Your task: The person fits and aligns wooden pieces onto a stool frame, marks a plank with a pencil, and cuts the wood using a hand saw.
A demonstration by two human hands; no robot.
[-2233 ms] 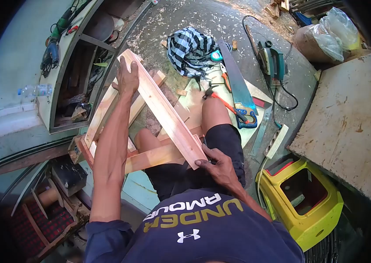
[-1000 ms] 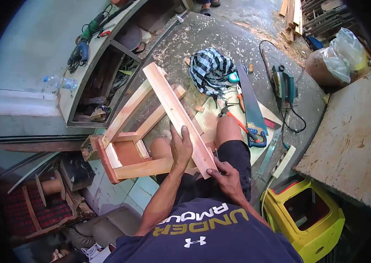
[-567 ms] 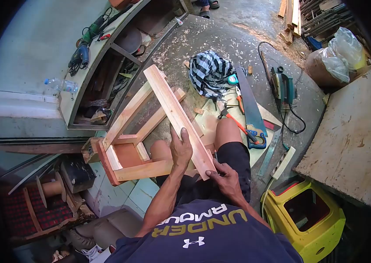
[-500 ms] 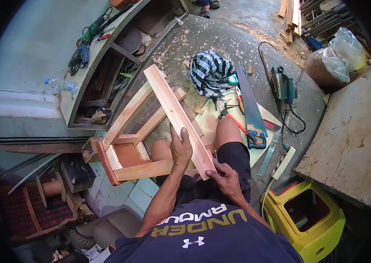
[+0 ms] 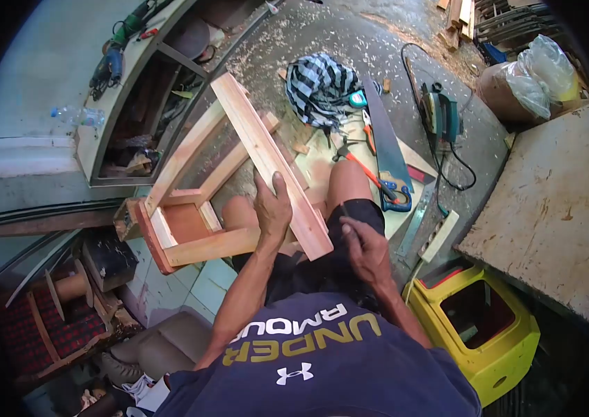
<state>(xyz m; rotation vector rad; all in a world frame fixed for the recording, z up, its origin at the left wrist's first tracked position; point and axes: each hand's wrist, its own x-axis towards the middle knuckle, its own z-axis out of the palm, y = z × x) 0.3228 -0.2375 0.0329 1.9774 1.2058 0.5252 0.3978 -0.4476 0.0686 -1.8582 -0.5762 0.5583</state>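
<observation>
Left hand [image 5: 273, 208] is gripping the board [image 5: 258, 144], which is slanting above the shorts [image 5: 294, 279] and overlapping the frame [image 5: 211, 247] in view. Right hand [image 5: 367, 249] is hovering just beside the board's near end, fingers curling; whether they are holding anything, I cannot tell.

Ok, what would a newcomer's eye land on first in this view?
Probably the long pale wooden board slanting through the middle, with the left hand on it and the right hand apart from its near end. Next would likely come the bright yellow shell at lower right, then the black-and-white checked cloth bunched at top centre, left of the saw.
</observation>
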